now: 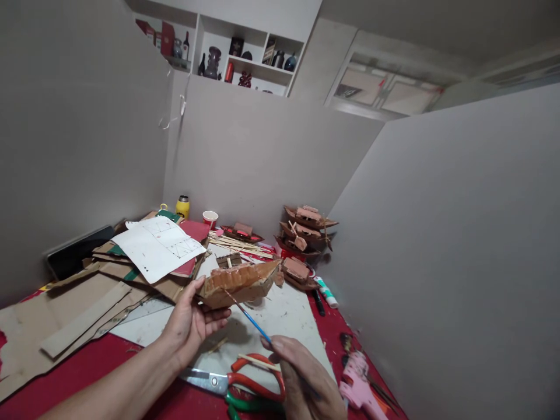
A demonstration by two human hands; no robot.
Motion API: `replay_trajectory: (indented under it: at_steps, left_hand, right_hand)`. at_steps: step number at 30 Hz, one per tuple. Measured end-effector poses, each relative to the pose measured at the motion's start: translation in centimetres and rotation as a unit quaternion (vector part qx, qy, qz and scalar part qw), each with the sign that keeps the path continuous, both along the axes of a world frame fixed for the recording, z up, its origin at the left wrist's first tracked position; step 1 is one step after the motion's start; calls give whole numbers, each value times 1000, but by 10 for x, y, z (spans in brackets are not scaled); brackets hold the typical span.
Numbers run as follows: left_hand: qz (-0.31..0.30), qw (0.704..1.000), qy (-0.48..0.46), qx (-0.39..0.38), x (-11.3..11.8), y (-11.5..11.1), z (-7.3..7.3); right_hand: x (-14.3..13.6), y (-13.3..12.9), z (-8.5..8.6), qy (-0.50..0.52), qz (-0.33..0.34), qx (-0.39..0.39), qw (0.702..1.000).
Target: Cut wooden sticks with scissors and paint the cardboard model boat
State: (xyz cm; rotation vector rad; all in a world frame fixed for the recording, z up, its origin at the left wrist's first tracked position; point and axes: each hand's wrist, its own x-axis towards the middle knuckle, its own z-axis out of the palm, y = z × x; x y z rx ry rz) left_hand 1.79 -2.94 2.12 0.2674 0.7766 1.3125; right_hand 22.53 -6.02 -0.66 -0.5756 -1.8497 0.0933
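Observation:
A cardboard model boat (pixel 245 283) rests in my left hand (pixel 196 318), which grips its left end with the thumb on top and the fingers below. The upper part of its side looks wet and reddish brown; the lower part is plain cardboard. My right hand (pixel 301 373) is closed around a thin blue paintbrush (pixel 251 319). The brush tip touches the boat's side or sits right in front of it. Below the boat, large scissors (pixel 214 382) with red and green handles lie beside my right hand, with a thin wooden stick across them.
Finished-looking model boats (pixel 306 230) are stacked at the back right. Cardboard sheets (pixel 87 315) and a paper drawing (pixel 160 245) pile up at left. A pink glue gun (pixel 361 385) lies at right. Wooden sticks (pixel 245 245), a paper cup (pixel 210 219) and a yellow bottle (pixel 182 207) are behind.

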Motion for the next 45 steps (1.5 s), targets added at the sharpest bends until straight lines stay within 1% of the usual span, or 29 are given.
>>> replay_trajectory:
  at_steps: [3, 8, 9, 12, 14, 15, 19, 21, 23, 25, 28, 30, 35, 37, 40, 45]
  left_hand:
    - [4, 1000, 6, 7, 1, 0, -1]
    - [30, 999, 17, 19, 2, 0, -4]
    - [33, 999, 19, 23, 2, 0, -4]
    - [31, 998, 28, 39, 2, -1, -3]
    - [34, 998, 32, 43, 2, -1, -2]
    - [37, 998, 33, 42, 3, -2, -2]
    - [46, 998, 33, 40, 3, -2, -3]
    - [45, 998, 35, 41, 3, -2, -4]
    - [43, 997, 36, 43, 2, -2, -4]
    - [39, 998, 35, 42, 2, -2, -4]
    - [35, 998, 27, 38, 2, 0, -4]
    - [30, 999, 23, 34, 2, 1, -4]
    - [25, 1000, 10, 5, -1, 1, -1]
    - [19, 1000, 2, -3, -2, 2, -1]
    - [12, 1000, -5, -5, -3, 2, -1]
    - [7, 1000, -8, -2, -4, 2, 0]
  right_hand:
    - [-1, 0, 1, -20, -7, 15, 1000]
    - [-6, 1, 2, -67, 47, 42, 996]
    - [-6, 1, 2, -69, 43, 39, 996]
    - [-4, 0, 0, -38, -6, 19, 999]
    - [-4, -1, 0, -20, -26, 14, 999]
    - [-5, -1, 0, -23, -21, 18, 999]
    - [-8, 0, 2, -64, 36, 49, 996]
    - [-7, 0, 2, -54, 20, 40, 998]
    - [-4, -1, 3, -31, -18, 16, 999]
    - [-4, -1, 3, -27, -27, 11, 999]
    - [-5, 0, 5, -58, 13, 46, 997]
    - [-4, 0, 4, -68, 20, 50, 996]
    - [9, 3, -5, 1, -64, 0, 998]
    - [13, 5, -7, 26, -74, -1, 997]
    - [12, 4, -6, 31, -58, -2, 998]
    - [1, -2, 1, -32, -5, 32, 999]
